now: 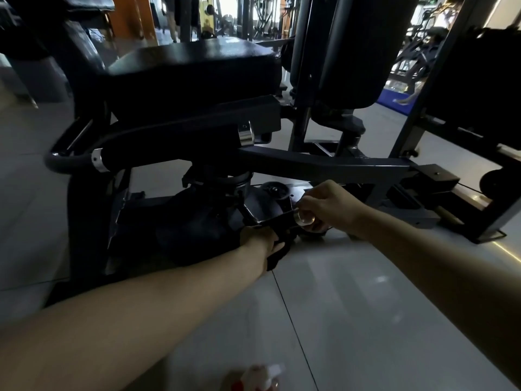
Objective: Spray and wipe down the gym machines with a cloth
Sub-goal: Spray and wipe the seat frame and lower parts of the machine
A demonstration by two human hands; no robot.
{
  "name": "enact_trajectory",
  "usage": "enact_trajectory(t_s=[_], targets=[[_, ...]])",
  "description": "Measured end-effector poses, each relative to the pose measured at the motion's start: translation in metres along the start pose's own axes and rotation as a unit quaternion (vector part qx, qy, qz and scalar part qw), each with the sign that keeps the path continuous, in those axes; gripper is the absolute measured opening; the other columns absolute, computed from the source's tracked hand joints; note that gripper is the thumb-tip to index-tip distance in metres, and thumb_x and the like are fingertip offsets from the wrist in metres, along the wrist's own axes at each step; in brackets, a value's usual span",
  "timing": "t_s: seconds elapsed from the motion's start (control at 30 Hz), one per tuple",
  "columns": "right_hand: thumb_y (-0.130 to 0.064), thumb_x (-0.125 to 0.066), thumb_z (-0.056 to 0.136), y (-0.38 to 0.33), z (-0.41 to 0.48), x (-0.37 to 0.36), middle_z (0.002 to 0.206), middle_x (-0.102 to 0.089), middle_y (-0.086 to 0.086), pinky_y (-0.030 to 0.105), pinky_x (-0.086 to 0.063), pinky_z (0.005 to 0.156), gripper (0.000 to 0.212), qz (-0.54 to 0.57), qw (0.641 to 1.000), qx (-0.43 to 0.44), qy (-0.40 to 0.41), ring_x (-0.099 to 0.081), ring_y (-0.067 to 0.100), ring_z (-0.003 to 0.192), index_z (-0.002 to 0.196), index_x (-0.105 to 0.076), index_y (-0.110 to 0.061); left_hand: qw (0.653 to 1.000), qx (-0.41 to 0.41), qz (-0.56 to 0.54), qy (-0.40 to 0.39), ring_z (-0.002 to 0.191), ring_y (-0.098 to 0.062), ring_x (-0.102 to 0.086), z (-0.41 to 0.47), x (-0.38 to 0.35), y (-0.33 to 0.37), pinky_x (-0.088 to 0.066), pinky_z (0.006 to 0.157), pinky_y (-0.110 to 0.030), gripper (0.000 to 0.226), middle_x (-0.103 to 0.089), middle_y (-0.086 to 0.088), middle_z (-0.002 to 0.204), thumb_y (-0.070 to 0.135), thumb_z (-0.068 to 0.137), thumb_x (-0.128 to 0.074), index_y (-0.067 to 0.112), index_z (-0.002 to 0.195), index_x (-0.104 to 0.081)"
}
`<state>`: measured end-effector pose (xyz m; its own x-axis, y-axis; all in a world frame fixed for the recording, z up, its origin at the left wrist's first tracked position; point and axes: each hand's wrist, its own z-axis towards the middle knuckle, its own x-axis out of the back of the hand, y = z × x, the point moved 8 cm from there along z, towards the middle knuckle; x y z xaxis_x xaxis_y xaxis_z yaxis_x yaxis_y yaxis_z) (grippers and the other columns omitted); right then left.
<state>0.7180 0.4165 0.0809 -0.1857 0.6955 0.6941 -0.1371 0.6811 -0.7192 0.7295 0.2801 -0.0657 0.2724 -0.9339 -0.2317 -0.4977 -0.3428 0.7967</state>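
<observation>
Low under the padded seat of the gym machine (pixel 197 80), the left hand (pixel 258 237) reaches into shadow. Its fingers are hidden behind a metal bracket (pixel 262 210), so I cannot tell how they lie. A black cloth (pixel 277 253), limp and creased, hangs beside that hand, just above the floor tiles (pixel 366 306). The right hand (pixel 327 206) curls its fingers round a chrome knob (pixel 306 218). At the bottom edge a blurred, cut-off spray bottle (pixel 255 378) shows red and pale.
</observation>
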Motion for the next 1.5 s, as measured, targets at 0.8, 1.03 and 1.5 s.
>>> enact_trajectory(t_s=[0.8, 1.03, 1.5], targets=[[-0.077, -0.041, 0.09, 0.086, -0.056, -0.066, 0.138, -0.056, 0.028, 0.062, -0.039, 0.109, 0.087, 0.385, 0.841, -0.218, -0.31, -0.054, 0.045, 0.129, 0.143, -0.049, -0.009, 0.99, -0.056, 0.043, -0.121, 0.107, -0.032, -0.068, -0.062, -0.016, 0.002, -0.061, 0.085, -0.037, 0.038, -0.067, -0.02, 0.123, -0.017, 0.09, -0.049, 0.005, 0.119, -0.059], [-0.024, -0.047, 0.105, 0.106, -0.046, -0.075, 0.123, -0.069, 0.018, 0.049, -0.048, 0.106, 0.032, 0.377, 0.887, -0.21, -0.165, -0.066, 0.032, 0.117, 0.132, -0.058, -0.01, 0.956, -0.007, 0.193, -0.222, 0.094, -0.019, -0.063, -0.071, -0.031, -0.002, -0.05, 0.106, -0.04, 0.039, -0.065, 0.01, 0.056, -0.008, 0.093, -0.047, 0.017, 0.113, -0.069], [-0.037, -0.092, 0.056, 0.085, 0.042, -0.088, 0.085, -0.062, 0.021, 0.04, -0.051, 0.07, 0.066, 0.409, 0.903, -0.072, -0.108, -0.06, 0.035, 0.077, 0.097, -0.064, 0.006, 0.95, -0.058, 0.304, -0.051, 0.097, -0.025, -0.073, -0.038, 0.047, 0.055, -0.059, 0.081, -0.034, 0.022, -0.073, -0.013, 0.11, 0.007, 0.098, -0.056, 0.013, 0.117, -0.067]])
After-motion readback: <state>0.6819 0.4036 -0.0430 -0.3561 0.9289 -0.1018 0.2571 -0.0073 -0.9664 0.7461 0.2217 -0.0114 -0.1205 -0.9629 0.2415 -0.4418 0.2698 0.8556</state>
